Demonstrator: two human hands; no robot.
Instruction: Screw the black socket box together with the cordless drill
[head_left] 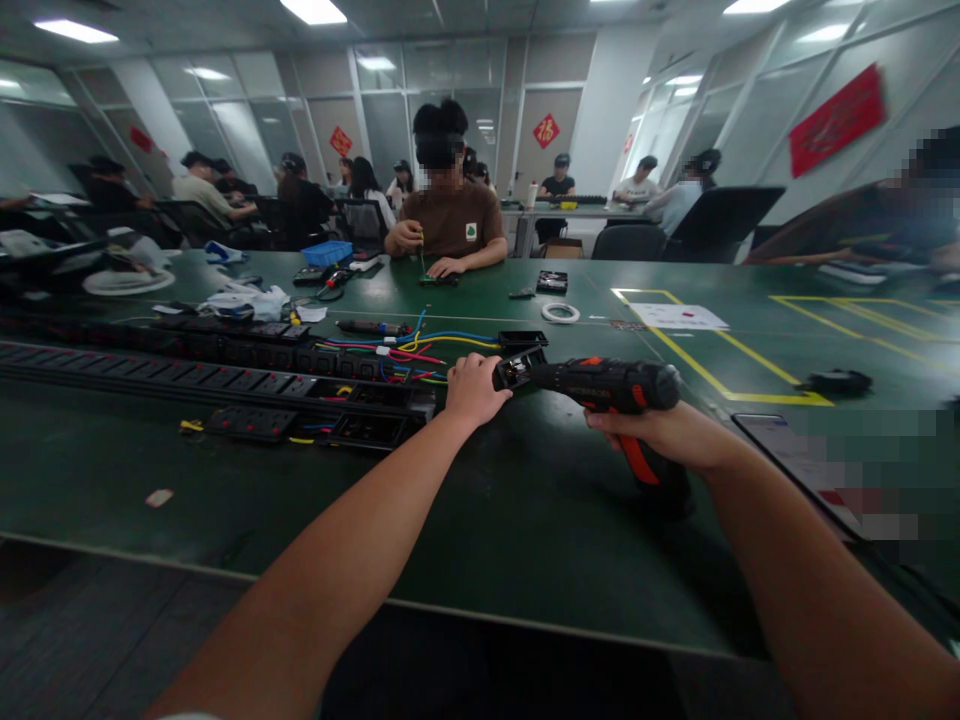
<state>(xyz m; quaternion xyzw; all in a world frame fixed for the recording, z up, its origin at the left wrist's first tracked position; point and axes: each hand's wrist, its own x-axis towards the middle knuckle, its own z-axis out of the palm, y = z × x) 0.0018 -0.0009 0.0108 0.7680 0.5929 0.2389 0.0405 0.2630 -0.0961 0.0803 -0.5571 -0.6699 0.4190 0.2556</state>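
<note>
In the head view, my left hand (478,388) is closed around a small black plastic housing (517,370) with an open face. My right hand (660,432) grips a black and orange cordless drill (615,385) by its handle. The drill points left, and its nose meets the open side of the housing or lies just in front of it; its bit cannot be made out. Left of my left hand lie long black power strips (172,370) with rows of sockets. Loose red, blue, yellow and green wires (420,345) come out near their right ends.
Behind the housing sits another black box (523,339). A white cable roll (561,313) lies farther back. A tablet-like screen (795,470) rests by my right forearm. Across the green table (480,540), a co-worker (450,220) handles a small part. Yellow tape (720,370) marks the right side.
</note>
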